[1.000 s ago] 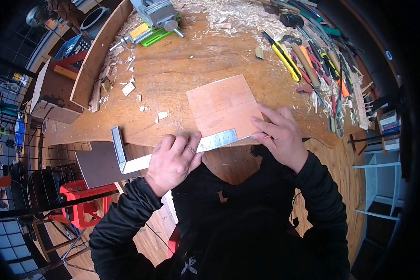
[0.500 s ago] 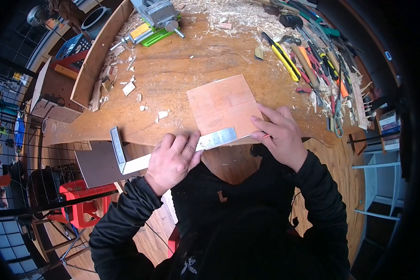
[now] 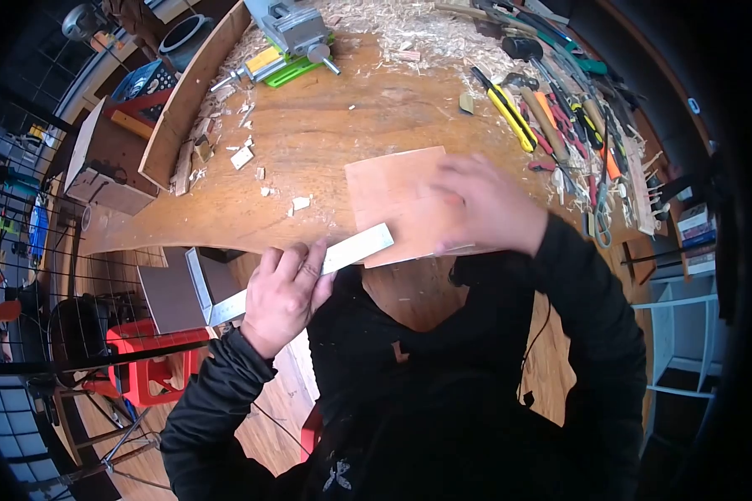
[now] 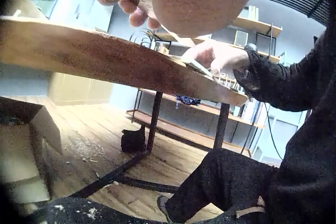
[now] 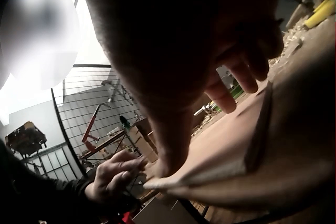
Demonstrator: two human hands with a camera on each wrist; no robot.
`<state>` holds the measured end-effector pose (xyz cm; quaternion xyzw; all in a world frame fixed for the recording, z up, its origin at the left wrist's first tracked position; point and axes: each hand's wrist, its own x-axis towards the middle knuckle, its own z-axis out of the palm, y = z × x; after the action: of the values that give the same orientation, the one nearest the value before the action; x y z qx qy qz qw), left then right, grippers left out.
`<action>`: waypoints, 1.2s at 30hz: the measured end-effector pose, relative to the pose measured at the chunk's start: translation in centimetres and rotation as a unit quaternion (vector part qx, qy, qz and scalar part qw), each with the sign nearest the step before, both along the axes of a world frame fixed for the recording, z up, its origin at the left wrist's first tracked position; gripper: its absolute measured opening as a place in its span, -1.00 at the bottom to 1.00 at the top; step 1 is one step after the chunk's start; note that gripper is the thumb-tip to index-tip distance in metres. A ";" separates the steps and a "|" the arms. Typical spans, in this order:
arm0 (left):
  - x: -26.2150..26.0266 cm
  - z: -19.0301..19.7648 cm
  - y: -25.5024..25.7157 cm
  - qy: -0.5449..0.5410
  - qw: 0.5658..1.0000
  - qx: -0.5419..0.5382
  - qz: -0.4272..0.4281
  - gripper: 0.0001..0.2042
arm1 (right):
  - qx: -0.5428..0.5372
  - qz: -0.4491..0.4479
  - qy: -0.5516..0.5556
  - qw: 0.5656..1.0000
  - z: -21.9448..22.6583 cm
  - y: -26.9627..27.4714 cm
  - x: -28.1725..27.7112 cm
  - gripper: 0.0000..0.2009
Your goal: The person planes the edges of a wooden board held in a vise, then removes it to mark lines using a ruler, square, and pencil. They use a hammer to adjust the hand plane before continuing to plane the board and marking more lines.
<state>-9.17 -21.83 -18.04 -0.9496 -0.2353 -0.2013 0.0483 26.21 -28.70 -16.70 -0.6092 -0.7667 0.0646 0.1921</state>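
Observation:
My left hand grips the blade of a metal try square near the bench's front edge, fingers over the top and thumb below. Its stock sticks up at the far left. The blade's free end overlaps the near left corner of a thin square wooden board. Over the board's right side is my right hand, blurred. A thin red-tipped stick shows as a smear at its fingers. In the right wrist view, the thumb is by the board's near edge, the other fingers spread beyond it.
The wooden bench carries shavings and offcuts. A vise stands at the back left. To the right lie a yellow utility knife, scissors and several carving tools. A red stool stands on the floor at left.
My left hand has drawn the square left and slightly down, its blade end off the board's right part. My right hand has moved up from the board's right edge to over it.

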 end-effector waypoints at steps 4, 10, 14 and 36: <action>-0.3 -0.1 -0.4 -0.006 1.000 -0.004 0.012 -0.52 | -0.084 0.013 -0.024 0.996 1.3 5.7 0.1 -0.11; -1.0 -0.2 -0.9 -0.024 0.999 -0.013 0.020 -0.54 | -0.178 -0.059 -0.100 0.977 3.3 5.4 -0.9 -0.12; -1.2 -0.5 -0.8 -0.041 0.998 -0.023 0.028 -0.56 | -0.218 -0.198 -0.103 0.950 4.2 2.0 0.1 -0.08; 1.2 -0.2 -1.2 -0.055 0.997 -0.046 0.038 -0.61 | -0.125 -0.016 -0.048 0.991 2.5 -5.3 1.1 0.09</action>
<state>-7.93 -23.02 -18.21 -0.9286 -0.2825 -0.2406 -0.0011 27.27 -33.99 -14.23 -0.6432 -0.7509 0.1274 0.0790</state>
